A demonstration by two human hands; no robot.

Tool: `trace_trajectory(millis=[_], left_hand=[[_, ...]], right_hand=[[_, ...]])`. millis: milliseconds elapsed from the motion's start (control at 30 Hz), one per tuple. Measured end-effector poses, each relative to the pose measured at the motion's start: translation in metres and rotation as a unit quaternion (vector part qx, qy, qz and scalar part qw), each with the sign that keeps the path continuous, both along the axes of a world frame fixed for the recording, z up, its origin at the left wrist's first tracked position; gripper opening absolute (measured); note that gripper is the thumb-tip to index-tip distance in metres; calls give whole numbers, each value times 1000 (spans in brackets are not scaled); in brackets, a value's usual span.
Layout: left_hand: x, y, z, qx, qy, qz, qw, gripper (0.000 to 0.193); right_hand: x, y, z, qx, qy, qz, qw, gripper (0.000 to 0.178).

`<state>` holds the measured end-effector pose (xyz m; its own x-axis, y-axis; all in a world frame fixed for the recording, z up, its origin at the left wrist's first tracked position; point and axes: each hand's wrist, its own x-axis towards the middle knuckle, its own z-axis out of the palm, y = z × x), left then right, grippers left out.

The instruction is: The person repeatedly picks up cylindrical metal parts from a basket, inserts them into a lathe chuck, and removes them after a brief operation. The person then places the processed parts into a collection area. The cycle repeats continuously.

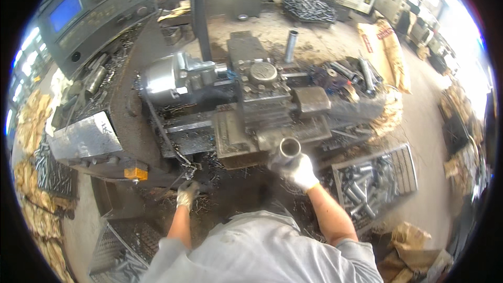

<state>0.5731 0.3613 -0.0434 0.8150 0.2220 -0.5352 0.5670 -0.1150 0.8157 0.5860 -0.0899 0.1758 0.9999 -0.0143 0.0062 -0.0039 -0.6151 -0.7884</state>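
My right hand (304, 174), in a pale work glove, is closed around a metal tube (290, 148). The tube's round open end faces up, in front of the lathe's carriage (230, 139); motion blurs its lower part. Lower on the left, my left hand (187, 194) is gloved too, its fingers curled in below a tangle of metal shavings (189, 167). What it holds, if anything, is hidden. A thin dark rod (159, 120) slants down from beside the chuck (161, 79) toward that tangle. The chuck has a bright workpiece end (220, 68) at its jaws.
A crate of metal tubes (367, 186) stands right of my right arm. Another crate (118, 254) sits at the lower left. One tube (291, 46) stands upright behind the tool turret (263, 73). A control panel (91, 13) rises at the far left, sacks (385, 47) at the right.
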Motion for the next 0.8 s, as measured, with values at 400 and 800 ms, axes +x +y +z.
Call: trace_trajectory(millis=[400, 800], left_hand=[[-11, 124, 41, 479, -213, 392, 756, 44], [-4, 119, 65, 582, -46, 269, 766, 46]], right_hand=[[162, -86, 43, -127, 64, 299, 944, 57], [407, 15, 150, -153, 45, 337, 928, 57]])
